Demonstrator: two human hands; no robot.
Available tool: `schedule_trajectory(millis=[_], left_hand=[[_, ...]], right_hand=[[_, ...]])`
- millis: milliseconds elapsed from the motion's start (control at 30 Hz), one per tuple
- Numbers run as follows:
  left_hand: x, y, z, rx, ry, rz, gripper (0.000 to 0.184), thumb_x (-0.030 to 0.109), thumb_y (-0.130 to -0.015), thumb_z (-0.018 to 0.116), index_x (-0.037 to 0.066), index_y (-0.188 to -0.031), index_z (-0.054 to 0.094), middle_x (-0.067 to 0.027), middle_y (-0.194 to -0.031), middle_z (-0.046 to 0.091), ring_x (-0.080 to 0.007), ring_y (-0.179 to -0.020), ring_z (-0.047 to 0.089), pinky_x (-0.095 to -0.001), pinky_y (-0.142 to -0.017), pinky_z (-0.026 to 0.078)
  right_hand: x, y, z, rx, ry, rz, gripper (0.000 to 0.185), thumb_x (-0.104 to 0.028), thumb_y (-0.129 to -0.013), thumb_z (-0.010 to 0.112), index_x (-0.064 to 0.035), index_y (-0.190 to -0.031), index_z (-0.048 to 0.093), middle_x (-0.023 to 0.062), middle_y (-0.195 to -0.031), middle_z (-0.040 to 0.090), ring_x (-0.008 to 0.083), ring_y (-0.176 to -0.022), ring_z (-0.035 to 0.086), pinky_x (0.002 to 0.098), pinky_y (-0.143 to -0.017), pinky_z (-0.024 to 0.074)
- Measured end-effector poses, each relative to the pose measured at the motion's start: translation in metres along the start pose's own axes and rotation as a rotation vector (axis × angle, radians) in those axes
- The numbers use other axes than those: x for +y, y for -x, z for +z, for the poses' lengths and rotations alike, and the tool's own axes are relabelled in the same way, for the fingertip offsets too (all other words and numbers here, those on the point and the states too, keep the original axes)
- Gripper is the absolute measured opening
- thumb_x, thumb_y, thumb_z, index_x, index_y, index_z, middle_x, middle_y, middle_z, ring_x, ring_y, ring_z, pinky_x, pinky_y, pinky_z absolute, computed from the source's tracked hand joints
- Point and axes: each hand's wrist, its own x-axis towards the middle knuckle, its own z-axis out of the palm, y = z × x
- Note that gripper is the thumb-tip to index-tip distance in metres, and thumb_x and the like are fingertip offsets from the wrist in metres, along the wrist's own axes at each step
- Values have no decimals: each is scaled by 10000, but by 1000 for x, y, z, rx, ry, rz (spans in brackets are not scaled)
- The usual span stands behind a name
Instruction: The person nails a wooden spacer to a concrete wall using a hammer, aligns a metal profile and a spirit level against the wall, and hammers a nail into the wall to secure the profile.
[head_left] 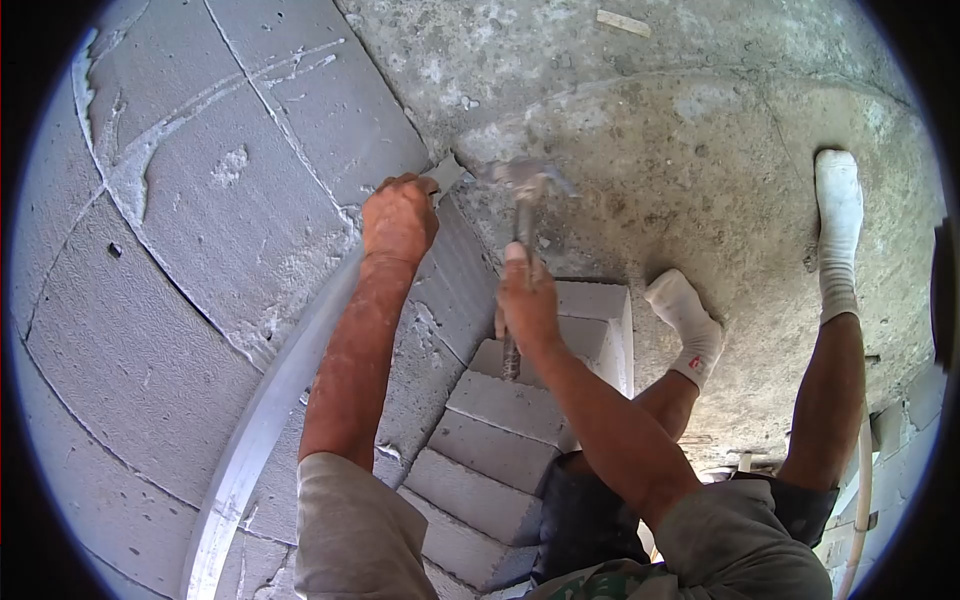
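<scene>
Grey porous-block wall (330,120) at 9 o'clock; rough concrete floor (750,150) at 2 o'clock. A long, pale metal bar (240,460) runs from 7 o'clock towards the left hand (398,222), closed around a flat pale piece (450,173); whether bar and piece join cannot be told. The right hand (528,305) grips a dark-handled hammer (524,225), head blurred, at 12 o'clock. Recommended: fingers clear of the head, square, light blows. No container is visible.
</scene>
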Motion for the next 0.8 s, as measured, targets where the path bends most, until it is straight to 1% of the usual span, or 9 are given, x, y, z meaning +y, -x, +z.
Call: schedule_trajectory(millis=[100,200,333,400,467,500,633,733,800], left_hand=[[5,-6,-10,94,219,-126,357,-9,-778,537,101,-1102,637,-107,-1038,674,-279,-984,648,-346,-866,518],[-12,-16,-1,282,676,-273,461,-42,-776,481,68,-1220,544,-131,-1106,652,-252,-1036,634,-327,-918,488],[-26,-30,3,358,1047,-418,441,24,-853,483,15,-1294,477,-137,-1270,560,-254,-1181,530,-373,-1036,393],[-23,-36,-3,416,1268,-564,450,37,-876,475,24,-1326,448,-132,-1310,528,-263,-1233,486,-385,-1062,363],[-14,-37,-18,428,1330,-634,457,61,-891,481,21,-1343,429,-136,-1322,514,-260,-1250,468,-383,-1070,354],[-12,-36,-23,435,1361,-669,461,72,-898,484,20,-1352,419,-138,-1328,507,-259,-1259,460,-382,-1074,350],[-20,-31,-17,402,1335,-633,489,156,-911,512,18,-1366,401,-142,-1323,510,-267,-1261,460,-398,-1082,341],[-12,-36,-21,403,1317,-621,492,204,-921,508,19,-1365,405,-139,-1313,516,-268,-1258,465,-406,-1085,335],[-11,-34,-24,397,1317,-610,487,214,-925,491,16,-1362,407,-139,-1303,521,-269,-1256,467,-413,-1089,330]], right_hand=[[-34,-1,-17,43,-127,-9,453,-431,-999,406,14,-1018,486,27,-609,436,104,-447,487,275,-327,398],[-39,-3,-20,109,-262,-122,459,-452,-994,406,-1,-1022,487,21,-600,421,106,-453,488,274,-334,403],[-40,4,-16,126,-389,-175,448,-449,-985,432,-8,-1026,499,38,-638,472,116,-476,514,270,-350,423],[17,-14,3,213,-64,-375,343,-387,-993,437,-56,-910,468,29,-614,468,112,-427,476,271,-333,413],[24,-13,21,159,137,-358,295,-339,-994,444,-82,-850,452,26,-604,473,113,-404,467,274,-324,412],[21,-9,25,65,174,-243,277,-321,-992,448,-84,-849,451,27,-606,480,116,-406,476,277,-324,417],[-16,7,11,61,-20,105,245,-282,-988,437,-70,-869,474,30,-621,501,129,-416,500,279,-341,432],[-34,9,-9,210,-377,-139,260,-287,-989,442,-60,-872,486,21,-614,494,131,-417,500,275,-353,428],[30,-14,-2,296,77,-387,298,-325,-995,429,-66,-855,481,12,-602,482,132,-411,493,269,-352,422]])
